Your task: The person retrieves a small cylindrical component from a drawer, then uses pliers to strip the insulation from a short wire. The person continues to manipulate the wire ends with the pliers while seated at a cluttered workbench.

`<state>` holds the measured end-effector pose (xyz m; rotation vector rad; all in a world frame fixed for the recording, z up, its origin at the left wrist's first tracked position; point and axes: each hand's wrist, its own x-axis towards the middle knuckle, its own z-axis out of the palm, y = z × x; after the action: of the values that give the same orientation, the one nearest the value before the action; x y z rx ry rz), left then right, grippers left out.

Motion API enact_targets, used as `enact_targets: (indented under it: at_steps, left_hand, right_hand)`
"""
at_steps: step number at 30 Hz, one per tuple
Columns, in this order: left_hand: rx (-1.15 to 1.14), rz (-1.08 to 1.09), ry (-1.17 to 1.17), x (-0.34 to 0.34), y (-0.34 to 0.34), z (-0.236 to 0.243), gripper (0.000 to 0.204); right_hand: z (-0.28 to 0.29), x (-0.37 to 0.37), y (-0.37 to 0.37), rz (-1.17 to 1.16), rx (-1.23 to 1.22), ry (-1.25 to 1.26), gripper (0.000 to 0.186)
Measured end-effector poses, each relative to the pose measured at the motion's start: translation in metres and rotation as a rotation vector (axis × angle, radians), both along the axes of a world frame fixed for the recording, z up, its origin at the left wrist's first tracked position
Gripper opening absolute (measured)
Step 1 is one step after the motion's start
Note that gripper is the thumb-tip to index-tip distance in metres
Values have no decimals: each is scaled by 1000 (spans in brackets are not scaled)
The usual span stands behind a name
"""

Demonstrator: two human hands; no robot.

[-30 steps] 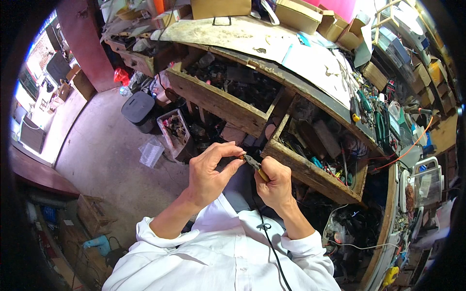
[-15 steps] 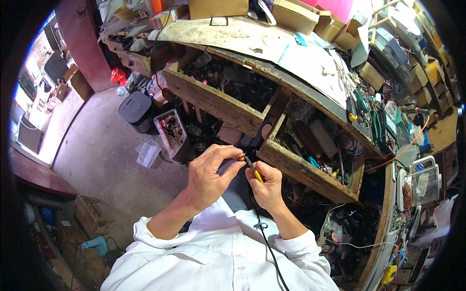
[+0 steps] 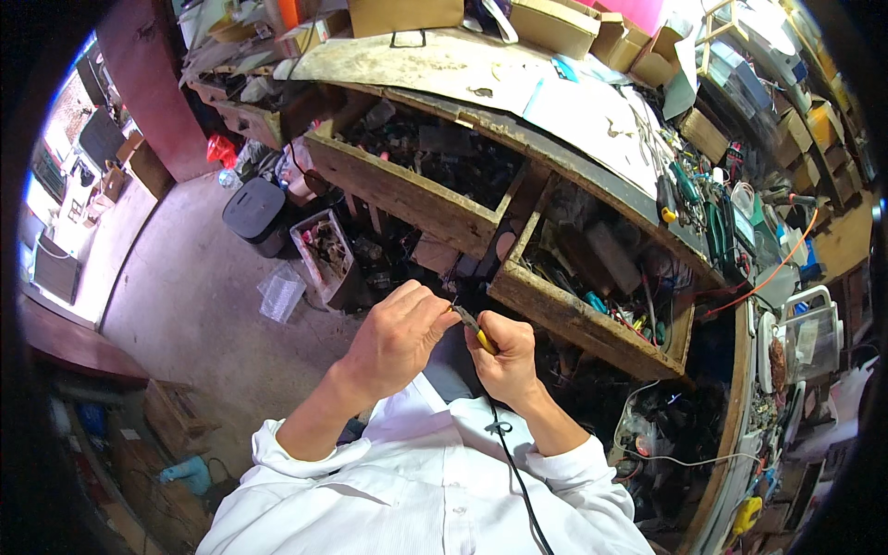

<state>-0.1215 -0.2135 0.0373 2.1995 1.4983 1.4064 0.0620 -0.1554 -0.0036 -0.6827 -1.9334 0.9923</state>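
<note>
In front of my chest, my right hand (image 3: 507, 356) is closed around yellow-handled pliers (image 3: 486, 341), their dark jaws pointing up and left. My left hand (image 3: 393, 335) is pinched at the jaw tips, its fingers around a small brass-coloured piece that is mostly hidden. Whether the jaws grip that piece I cannot tell. A black cable (image 3: 506, 453) hangs from beneath my right hand and runs down over the white shirt, with a small loop tied on it.
Beyond my hands are two pulled-out wooden drawers (image 3: 402, 190) full of parts, under a cluttered workbench (image 3: 388, 63). A black bin (image 3: 254, 215) and an open box of scraps (image 3: 324, 254) stand on the floor at left. Tools (image 3: 689, 190) crowd the bench's right end.
My left hand has turned so its back faces up more, covering more of the small piece. The pliers have shifted slightly left and down with my right hand.
</note>
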Motion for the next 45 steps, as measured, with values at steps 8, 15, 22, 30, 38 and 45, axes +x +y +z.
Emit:
enact_targets:
  at_steps: [8,15,22,30,38,45]
  left_hand:
    - [-22,-203,-126,-9,0,-4,20]
    - [-89,-148,-199,-8,-6,-11,23]
    - [-132,-150,-295,-8,-8,-18,28]
    - [-42,-161,-242,-7,-6,-19,29]
    - [-98,-190,-193,-9,-13,-17,23]
    - [-116,-135,-225,-8,-14,-15,33]
  right_hand:
    - [16,8,1,269,-321,59,20]
    - [18,7,4,280,-358,-12,11]
    - [20,5,5,161,47,-86,21]
    - [17,8,-2,118,45,-102,24]
    - [24,9,-1,50,287,-145,31]
    - [34,13,7,68,305,-211,30]
